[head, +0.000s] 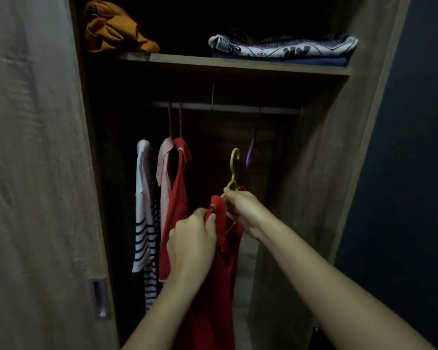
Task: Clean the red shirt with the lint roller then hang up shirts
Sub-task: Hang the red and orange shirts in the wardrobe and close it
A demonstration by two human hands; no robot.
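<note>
A red shirt (221, 274) hangs from a yellow-green hanger (234, 170) that I hold up inside an open wardrobe, below the rail (228, 107). My left hand (191, 242) pinches the shirt's collar at its left shoulder. My right hand (243, 210) grips the hanger's neck and the shirt's right shoulder. The hanger's hook is free, well under the rail. A second red shirt (178, 198) hangs on the rail to the left. No lint roller is in view.
A pink shirt (165, 178) and a striped white shirt (143, 205) hang left of the red one. A purple hanger (250, 152) hangs to the right. The shelf (233, 65) above holds an orange garment (114, 29) and folded patterned cloths (283, 49). The wardrobe door (36, 173) stands at left.
</note>
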